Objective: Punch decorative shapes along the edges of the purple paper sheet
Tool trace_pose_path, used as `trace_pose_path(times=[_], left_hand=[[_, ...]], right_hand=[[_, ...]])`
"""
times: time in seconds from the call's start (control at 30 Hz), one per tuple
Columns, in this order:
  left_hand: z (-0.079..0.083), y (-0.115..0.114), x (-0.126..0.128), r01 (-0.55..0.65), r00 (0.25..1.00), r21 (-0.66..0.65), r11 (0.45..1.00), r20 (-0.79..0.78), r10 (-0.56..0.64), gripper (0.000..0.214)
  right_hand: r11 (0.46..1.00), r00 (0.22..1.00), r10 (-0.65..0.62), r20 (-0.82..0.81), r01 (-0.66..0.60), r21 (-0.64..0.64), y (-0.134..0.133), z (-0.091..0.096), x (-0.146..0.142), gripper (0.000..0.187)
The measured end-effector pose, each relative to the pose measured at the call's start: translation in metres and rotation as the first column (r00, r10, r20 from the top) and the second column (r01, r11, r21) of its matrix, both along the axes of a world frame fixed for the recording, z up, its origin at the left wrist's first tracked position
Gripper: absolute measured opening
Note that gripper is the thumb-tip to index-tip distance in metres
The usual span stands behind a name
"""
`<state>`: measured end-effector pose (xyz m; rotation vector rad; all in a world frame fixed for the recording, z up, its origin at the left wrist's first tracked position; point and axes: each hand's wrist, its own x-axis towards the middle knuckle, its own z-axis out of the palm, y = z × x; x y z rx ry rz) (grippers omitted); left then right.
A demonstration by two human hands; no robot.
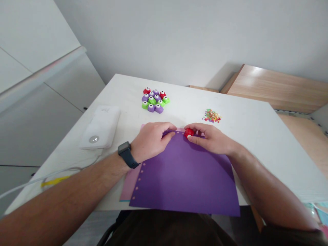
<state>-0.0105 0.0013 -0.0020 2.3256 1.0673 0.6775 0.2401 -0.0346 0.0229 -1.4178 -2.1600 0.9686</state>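
A sheet of purple paper (189, 181) lies over pink paper (128, 188), its near edge hanging past the table's front. Small punched shapes run down its left edge and along part of the far edge. My left hand (156, 138) pinches the far edge between thumb and fingers. In my right hand (211, 138) is a red craft punch (189, 132) with a white button, held at the far edge of the purple paper, right of the punched shapes. The thumb rests by the button. Whether the paper sits inside the punch's slot is hidden.
Several red, purple and green craft punches (155, 99) stand grouped at the back. Small coloured paper cutouts (212, 116) form a pile at the back right. A white device (101, 126) with a cable lies at the left, near a yellow object (55, 181).
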Motion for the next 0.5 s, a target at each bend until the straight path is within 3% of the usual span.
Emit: trace_pose_path(times=[0.5], left_hand=[[0.0033, -0.0027, 0.0025, 0.019, 1.0, -0.029, 0.999, 0.012, -0.018, 0.023]], right_hand=[[1.0, 0.997, 0.016, 0.076, -0.017, 0.008, -0.0009, -0.0025, -0.0001, 0.036]])
